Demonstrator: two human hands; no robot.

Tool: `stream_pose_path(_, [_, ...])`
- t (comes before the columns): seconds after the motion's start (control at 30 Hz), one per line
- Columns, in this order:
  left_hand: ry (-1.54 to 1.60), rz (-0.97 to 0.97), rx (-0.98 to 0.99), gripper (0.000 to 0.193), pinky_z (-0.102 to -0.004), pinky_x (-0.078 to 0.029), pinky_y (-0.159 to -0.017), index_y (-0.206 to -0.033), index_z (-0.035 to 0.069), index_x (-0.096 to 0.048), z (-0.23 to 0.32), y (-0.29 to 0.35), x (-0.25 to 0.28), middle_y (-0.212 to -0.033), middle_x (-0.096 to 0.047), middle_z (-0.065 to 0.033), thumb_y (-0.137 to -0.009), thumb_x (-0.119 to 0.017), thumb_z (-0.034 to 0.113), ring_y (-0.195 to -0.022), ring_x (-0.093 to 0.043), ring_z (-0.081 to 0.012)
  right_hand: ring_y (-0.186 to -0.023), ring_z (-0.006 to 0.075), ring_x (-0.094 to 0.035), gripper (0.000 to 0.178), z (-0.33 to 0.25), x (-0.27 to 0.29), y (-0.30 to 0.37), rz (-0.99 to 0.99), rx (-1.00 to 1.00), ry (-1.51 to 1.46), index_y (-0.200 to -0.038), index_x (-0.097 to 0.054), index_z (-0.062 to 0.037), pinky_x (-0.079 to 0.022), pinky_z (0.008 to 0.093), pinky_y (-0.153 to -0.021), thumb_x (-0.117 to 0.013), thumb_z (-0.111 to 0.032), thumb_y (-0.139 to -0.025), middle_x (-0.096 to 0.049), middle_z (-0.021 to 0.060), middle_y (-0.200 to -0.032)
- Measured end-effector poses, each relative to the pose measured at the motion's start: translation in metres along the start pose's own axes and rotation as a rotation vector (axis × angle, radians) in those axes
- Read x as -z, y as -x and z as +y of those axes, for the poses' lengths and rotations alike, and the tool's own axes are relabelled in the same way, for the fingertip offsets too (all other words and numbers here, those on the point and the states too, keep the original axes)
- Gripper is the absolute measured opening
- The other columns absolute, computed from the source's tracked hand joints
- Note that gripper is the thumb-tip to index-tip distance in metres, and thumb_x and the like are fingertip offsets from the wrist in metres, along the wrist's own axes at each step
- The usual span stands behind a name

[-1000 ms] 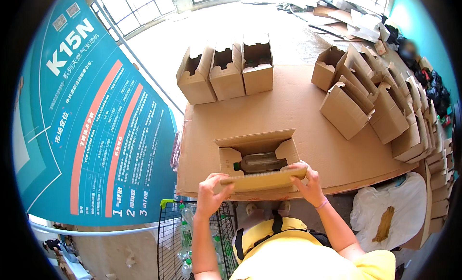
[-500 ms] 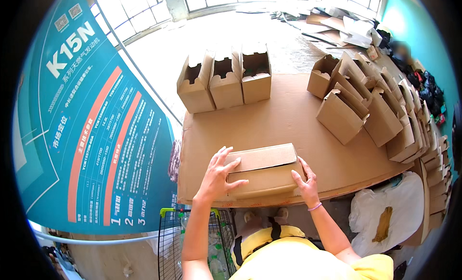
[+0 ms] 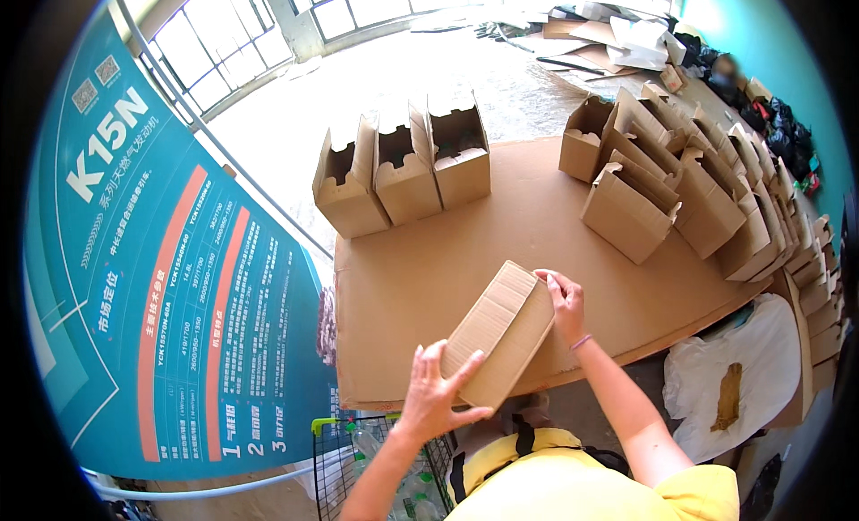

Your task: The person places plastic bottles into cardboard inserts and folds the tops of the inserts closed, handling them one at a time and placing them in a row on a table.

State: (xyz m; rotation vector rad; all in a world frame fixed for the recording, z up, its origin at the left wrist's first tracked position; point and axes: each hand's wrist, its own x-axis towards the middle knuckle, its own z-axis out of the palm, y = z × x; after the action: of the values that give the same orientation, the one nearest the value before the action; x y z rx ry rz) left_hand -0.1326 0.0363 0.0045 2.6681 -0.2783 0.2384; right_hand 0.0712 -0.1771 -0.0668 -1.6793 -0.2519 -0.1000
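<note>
My left hand (image 3: 433,394) spreads wide at the box (image 3: 503,328); my right hand (image 3: 566,306) pinches its far end. It looks light and stiff, so I'd hold both ends.

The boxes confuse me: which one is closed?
The box between the left hand and right hand: its lid is down, while the three boxes behind stand open.

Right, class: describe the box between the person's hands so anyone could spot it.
Find the large cardboard-covered table. At its near side, between the left hand and right hand, is a slanted brown carton. Its top is closed, unlike the three open cartons farther back.
</note>
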Motion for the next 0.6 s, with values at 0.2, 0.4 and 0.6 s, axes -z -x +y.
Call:
stream_pose_path(0.2, [-0.111,0.130,0.034,0.081,-0.0634,-0.026,-0.104,-0.138,0.030,-0.055,0.057,-0.011,-0.045,-0.151,-0.036,-0.0149,-0.069,-0.069,0.071,-0.136,-0.027,-0.0515,-0.067,0.0042,-0.056,0.026,0.011,0.004,-0.035,-0.040,-0.062,-0.164,-0.094,-0.073,0.0011,-0.045,0.0213,-0.063,-0.054,-0.016,-0.098,-0.070,0.0004,-0.076])
stream_pose_path(0.4, [-0.142,0.193,0.132,0.077,-0.0611,-0.031,-0.099,-0.133,0.029,-0.059,0.077,-0.030,-0.066,-0.150,-0.041,-0.0116,-0.066,-0.074,0.065,-0.134,-0.030,-0.0513,-0.076,0.0053,-0.060,0.031,0.020,0.016,-0.054,-0.077,-0.149,-0.075,-0.092,-0.073,0.0022,-0.048,0.0231,-0.071,-0.053,-0.020,-0.099,-0.071,0.0015,-0.081])
stream_pose_path(0.6, [-0.187,0.272,0.190,0.075,-0.0612,-0.033,-0.096,-0.131,0.026,-0.061,0.085,-0.099,-0.089,-0.148,-0.043,-0.0119,-0.067,-0.075,0.061,-0.133,-0.031,-0.0516,-0.110,0.0168,-0.060,0.037,0.048,0.016,-0.095,0.086,-0.017,-0.027,-0.122,-0.061,0.0024,-0.045,0.0298,-0.096,-0.050,-0.026,-0.102,-0.067,0.0127,-0.116])
